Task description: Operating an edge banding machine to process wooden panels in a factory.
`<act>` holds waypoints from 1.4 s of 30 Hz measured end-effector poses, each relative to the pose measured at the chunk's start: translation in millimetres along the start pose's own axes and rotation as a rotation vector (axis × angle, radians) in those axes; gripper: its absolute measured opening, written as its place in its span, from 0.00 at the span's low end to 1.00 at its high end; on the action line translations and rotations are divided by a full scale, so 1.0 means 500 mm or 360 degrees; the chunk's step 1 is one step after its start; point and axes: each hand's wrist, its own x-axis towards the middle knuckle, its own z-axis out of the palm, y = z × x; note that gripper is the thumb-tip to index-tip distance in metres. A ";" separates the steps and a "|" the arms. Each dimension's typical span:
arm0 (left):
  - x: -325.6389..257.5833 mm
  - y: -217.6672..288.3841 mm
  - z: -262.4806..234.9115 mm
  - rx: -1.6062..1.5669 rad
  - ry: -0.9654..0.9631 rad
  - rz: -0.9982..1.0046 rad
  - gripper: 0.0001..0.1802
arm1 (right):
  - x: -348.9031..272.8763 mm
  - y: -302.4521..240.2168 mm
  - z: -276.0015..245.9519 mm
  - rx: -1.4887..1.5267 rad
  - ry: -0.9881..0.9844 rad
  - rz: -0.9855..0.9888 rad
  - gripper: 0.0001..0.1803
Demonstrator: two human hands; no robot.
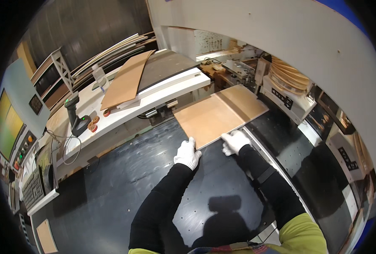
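A flat rectangular wooden panel (pixel 219 113) lies on the black machine table (pixel 133 182), its far end under the machine's white housing. My left hand (pixel 188 153), in a white glove, presses against the panel's near edge at its left corner. My right hand (pixel 234 141), also in a white glove, rests on the near edge at the right, next to a metal guide rail (pixel 264 154). Both forearms wear black sleeves.
A large curved white machine housing (pixel 281 38) arches over the far side. A brown board (pixel 126 78) lies on a white bench at left, by a handheld scanner (pixel 72 112). A control panel, screen and keyboard (pixel 32 188) stand far left. Stacked curved wooden pieces (pixel 287 74) sit at right.
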 end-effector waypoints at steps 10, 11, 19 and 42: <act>0.042 0.002 0.042 0.0329 0.0087 -0.0187 0.13 | 0.023 0.014 0.114 -0.0805 0.0372 -0.0300 0.19; 0.043 0.003 0.043 0.0297 0.0082 -0.0203 0.14 | 0.022 0.017 0.112 -0.0606 0.0291 -0.0227 0.19; 0.039 0.013 0.027 0.0257 0.0038 -0.0263 0.15 | 0.037 0.029 0.117 -0.0647 0.0490 -0.0337 0.19; 0.028 0.015 0.022 0.0408 -0.0088 -0.0186 0.16 | 0.015 0.027 0.125 0.0085 0.0286 -0.0287 0.10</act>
